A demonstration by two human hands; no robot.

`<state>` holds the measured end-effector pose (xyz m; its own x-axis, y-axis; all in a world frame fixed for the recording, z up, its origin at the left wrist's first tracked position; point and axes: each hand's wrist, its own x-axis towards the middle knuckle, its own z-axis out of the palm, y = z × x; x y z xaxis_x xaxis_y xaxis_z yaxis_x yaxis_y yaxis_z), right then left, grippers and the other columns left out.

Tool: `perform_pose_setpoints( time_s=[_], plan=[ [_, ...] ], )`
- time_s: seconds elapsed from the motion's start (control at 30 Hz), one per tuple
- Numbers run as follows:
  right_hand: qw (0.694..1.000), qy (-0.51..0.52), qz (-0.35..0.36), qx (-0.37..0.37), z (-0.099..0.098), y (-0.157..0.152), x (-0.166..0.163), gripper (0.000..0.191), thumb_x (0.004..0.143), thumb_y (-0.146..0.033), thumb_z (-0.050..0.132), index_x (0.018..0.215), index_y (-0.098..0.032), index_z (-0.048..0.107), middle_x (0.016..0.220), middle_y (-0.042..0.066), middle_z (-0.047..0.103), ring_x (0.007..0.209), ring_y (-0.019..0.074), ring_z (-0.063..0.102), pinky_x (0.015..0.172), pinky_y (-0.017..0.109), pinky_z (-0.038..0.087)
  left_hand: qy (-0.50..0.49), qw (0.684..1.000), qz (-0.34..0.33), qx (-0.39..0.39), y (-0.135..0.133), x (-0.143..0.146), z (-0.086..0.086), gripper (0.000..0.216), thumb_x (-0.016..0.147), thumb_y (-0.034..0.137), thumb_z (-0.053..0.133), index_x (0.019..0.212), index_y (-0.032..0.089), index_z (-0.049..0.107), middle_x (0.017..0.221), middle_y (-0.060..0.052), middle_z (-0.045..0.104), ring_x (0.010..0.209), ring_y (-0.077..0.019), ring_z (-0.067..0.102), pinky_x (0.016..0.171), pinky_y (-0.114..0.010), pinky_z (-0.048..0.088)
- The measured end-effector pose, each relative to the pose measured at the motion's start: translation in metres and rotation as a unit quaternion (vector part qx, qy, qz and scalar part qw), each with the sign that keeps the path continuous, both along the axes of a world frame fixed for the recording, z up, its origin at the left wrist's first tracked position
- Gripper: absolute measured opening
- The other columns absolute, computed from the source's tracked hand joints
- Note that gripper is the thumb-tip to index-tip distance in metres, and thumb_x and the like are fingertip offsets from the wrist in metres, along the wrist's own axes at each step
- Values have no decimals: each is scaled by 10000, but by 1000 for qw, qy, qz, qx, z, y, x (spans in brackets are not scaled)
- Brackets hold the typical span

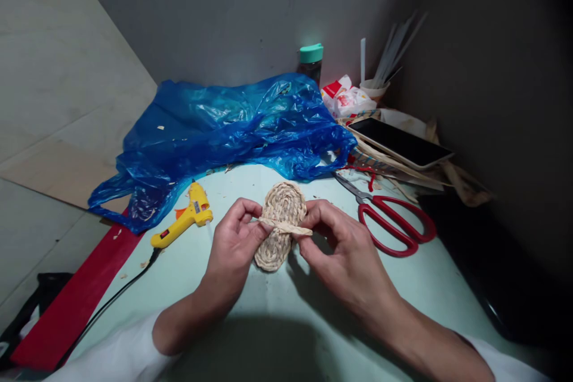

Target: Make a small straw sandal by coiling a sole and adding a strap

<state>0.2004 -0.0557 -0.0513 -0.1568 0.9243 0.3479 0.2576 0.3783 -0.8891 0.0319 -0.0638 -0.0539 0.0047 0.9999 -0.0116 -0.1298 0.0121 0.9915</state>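
Note:
A small coiled straw sole [285, 200], shaped like a figure eight, is held just above the pale green tabletop in front of me. A twisted straw strip [289, 227] lies across its narrow middle. My left hand [239, 236] is closed, pinching the strip's left end at the sole's edge. On the other side, the thumb and fingers of my right hand [338, 245] close around the strip near its right end, also touching the sole's edge. The tip of the strip sticks out past the right fingers. The sole's underside is hidden.
A yellow glue gun [183, 219] with a black cord lies left, red-handled scissors [394, 224] right. Behind are a crumpled blue plastic bag [233, 125], a green-capped jar [310, 59], a phone [398, 142] on a basket and a cup of sticks [375, 91].

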Motion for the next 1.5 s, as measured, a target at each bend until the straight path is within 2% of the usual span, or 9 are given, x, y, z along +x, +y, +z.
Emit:
perform_pose_setpoints(
  time_s=[0.2, 0.33, 0.5, 0.63, 0.8, 1.0, 1.2, 1.4, 1.5],
  plan=[
    [1000, 12, 3, -13, 2, -1, 0, 162, 785, -50, 524, 732, -195, 475, 811, 17, 598, 745, 158, 556, 694, 291, 432, 1, 998, 40, 39, -1, 3, 2, 237, 838, 212, 699, 1002, 257, 534, 952, 29, 535, 781, -90, 578, 672, -191, 484],
    [1000, 12, 7, -21, 3, -1, 1, 153, 790, -59, 523, 737, -197, 483, 831, 28, 607, 755, 163, 570, 698, 296, 447, 88, 988, 95, 87, -1, 3, 7, 155, 816, 178, 709, 907, 240, 600, 943, 30, 580, 854, -100, 597, 762, -188, 499],
    [1000, -1, 7, -30, 2, 0, 1, 148, 793, -72, 542, 733, -200, 497, 824, 26, 618, 745, 164, 583, 691, 298, 462, 147, 978, 103, 104, 1, 3, 10, 78, 804, 129, 695, 799, 198, 659, 886, 3, 635, 873, -117, 609, 809, -190, 504],
    [1000, -3, 3, -30, 2, 1, 1, 108, 810, -98, 553, 760, -192, 530, 869, 44, 651, 752, 167, 612, 688, 300, 484, 135, 980, 111, 99, 3, 4, 10, 104, 792, 109, 700, 768, 200, 656, 846, 16, 642, 830, -102, 617, 785, -174, 503],
    [1000, 9, -2, -18, 2, 2, 2, 92, 814, -115, 557, 770, -192, 532, 899, 50, 672, 784, 165, 639, 704, 286, 504, 118, 981, 112, 108, 5, 4, 9, 91, 762, 109, 720, 732, 183, 676, 882, -5, 644, 888, -120, 626, 827, -198, 503],
    [1000, -3, -9, -11, 2, 2, 3, 100, 806, -106, 551, 775, -199, 533, 885, 44, 677, 794, 170, 643, 690, 278, 499, 105, 983, 99, 110, 6, 3, 10, 89, 734, 138, 747, 709, 173, 669, 872, -33, 638, 901, -159, 621, 840, -262, 517],
    [1000, -1, -4, -12, 4, 1, 3, 109, 818, -112, 541, 768, -204, 513, 858, 35, 657, 764, 163, 624, 676, 275, 481, 107, 983, 99, 115, 4, 4, 12, 115, 709, 107, 740, 688, 178, 653, 845, -27, 613, 906, -160, 613, 831, -259, 514],
    [999, -10, -11, -30, 3, 2, 2, 62, 839, -135, 563, 845, -196, 551, 798, 2, 614, 681, 133, 584, 640, 257, 465, 82, 990, 96, 61, 6, 4, 13, 120, 704, 164, 762, 689, 167, 643, 857, -25, 618, 876, -154, 607, 826, -261, 502],
    [999, -7, -6, -39, 3, 2, 3, 35, 857, -162, 580, 883, -185, 582, 820, 11, 633, 705, 141, 598, 658, 263, 475, 63, 993, 89, 39, 7, 4, 12, 142, 712, 177, 772, 703, 164, 631, 884, -16, 611, 865, -138, 599, 817, -245, 490]
  ],
)
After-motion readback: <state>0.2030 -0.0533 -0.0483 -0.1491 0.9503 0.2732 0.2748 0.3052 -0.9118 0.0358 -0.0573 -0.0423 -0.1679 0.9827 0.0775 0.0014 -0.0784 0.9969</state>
